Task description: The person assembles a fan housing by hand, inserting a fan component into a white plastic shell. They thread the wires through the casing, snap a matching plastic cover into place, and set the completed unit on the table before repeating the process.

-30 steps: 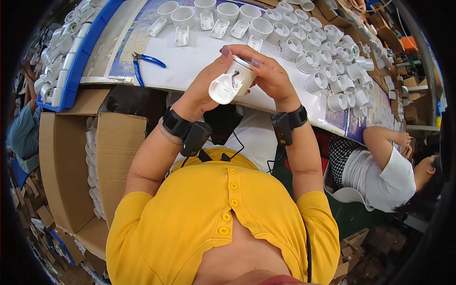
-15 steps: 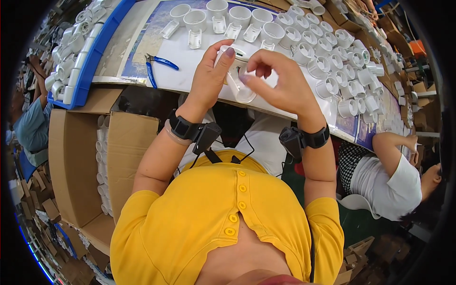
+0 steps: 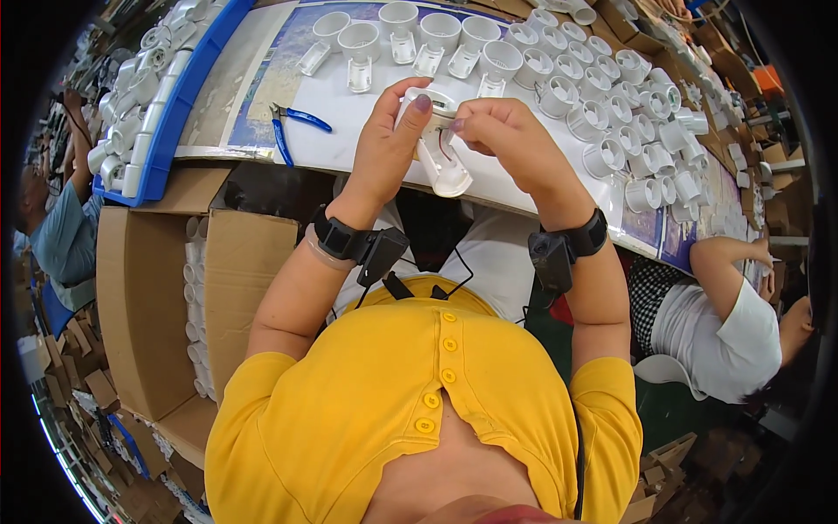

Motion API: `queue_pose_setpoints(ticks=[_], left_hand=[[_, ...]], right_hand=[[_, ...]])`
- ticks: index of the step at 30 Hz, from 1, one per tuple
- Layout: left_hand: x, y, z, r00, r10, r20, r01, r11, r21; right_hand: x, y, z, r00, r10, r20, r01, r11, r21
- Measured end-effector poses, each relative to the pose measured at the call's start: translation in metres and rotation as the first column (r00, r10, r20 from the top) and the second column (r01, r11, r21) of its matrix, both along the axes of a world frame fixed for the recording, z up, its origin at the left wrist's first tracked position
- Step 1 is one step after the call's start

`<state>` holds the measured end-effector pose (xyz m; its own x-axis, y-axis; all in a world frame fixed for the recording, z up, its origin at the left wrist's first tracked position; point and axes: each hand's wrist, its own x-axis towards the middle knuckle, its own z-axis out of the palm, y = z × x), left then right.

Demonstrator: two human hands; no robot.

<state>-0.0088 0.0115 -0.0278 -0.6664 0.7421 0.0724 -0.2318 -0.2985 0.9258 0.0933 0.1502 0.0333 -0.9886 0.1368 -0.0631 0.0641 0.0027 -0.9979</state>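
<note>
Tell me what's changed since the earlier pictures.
The white cup swung, its tongue going from lower left to lower right. The right hand loosened its grip, then closed its fingertips at the cup's edge. The left hand still holds it; the pliers stayed put.

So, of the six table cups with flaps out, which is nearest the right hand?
The rightmost cup, flap just beyond the right hand; others stand farther left.

Green floor (image 3: 668, 416) beneath white chair (image 3: 665, 370)

- Left grip (image 3: 385, 144), upper centre of frame: fingers curled, thumb upward.
- Right grip (image 3: 517, 145), just beside it: fingers folded, thumb pointing left.
- Forearms (image 3: 299, 284) slant inward.
</note>
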Motion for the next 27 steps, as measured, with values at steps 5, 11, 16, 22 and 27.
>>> queue_pose_setpoints(ticks=[5, 11, 16, 22, 27], left_hand=[[-0.003, -0.001, -0.004, 0.99, -0.116, 0.075, 0.113, 0.992, 0.047], [0.003, -0.003, -0.006, 0.798, 0.077, -0.598, 0.001, 0.992, 0.128], [-0.005, -0.004, -0.006, 0.532, 0.083, -0.842, -0.048, 0.997, 0.069], [0.003, -0.006, -0.002, 0.609, 0.084, -0.789, -0.066, 0.996, 0.055], [0.006, -0.006, 0.002, 0.531, 0.143, -0.835, -0.067, 0.99, 0.127]], right_hand=[[0.002, -0.008, 0.0, 0.993, -0.118, 0.004, 0.118, 0.992, -0.046], [0.006, -0.008, 0.008, 0.989, -0.145, 0.026, 0.147, 0.979, -0.138], [0.006, -0.009, 0.001, 0.991, -0.131, -0.008, 0.131, 0.99, -0.059], [-0.002, 0.008, 0.01, 0.991, -0.103, 0.085, 0.107, 0.993, -0.053], [-0.006, 0.014, 0.01, 0.991, -0.059, 0.121, 0.071, 0.993, -0.098]])
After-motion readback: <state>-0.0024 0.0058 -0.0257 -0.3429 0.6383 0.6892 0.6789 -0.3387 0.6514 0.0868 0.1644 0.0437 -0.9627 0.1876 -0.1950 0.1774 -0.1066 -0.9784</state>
